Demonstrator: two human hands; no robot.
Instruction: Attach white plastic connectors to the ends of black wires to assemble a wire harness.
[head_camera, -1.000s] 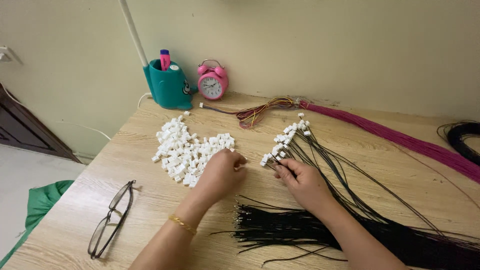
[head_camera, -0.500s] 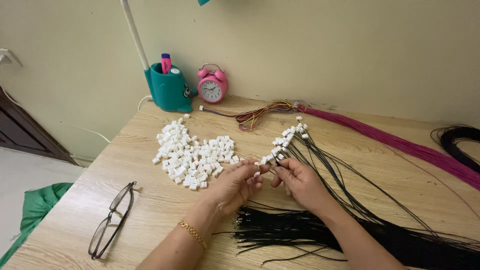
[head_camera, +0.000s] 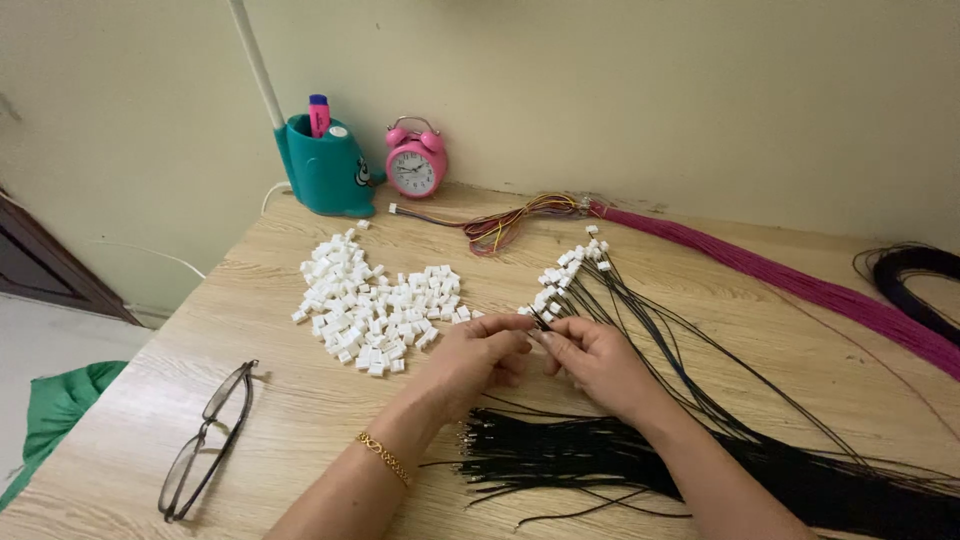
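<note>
Wires, thin and black, are lying bundled nearest on the wooden table. Just beyond, the left hand and right hand are meeting fingertip to fingertip, pinching one wire end; farther off, white connectors are lying heaped.

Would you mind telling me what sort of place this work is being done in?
Probably a home desk used for piecework: a pale wooden desk against a plain wall, a pink twin-bell alarm clock, black-framed glasses, and a heap of small white plastic connectors.
</note>
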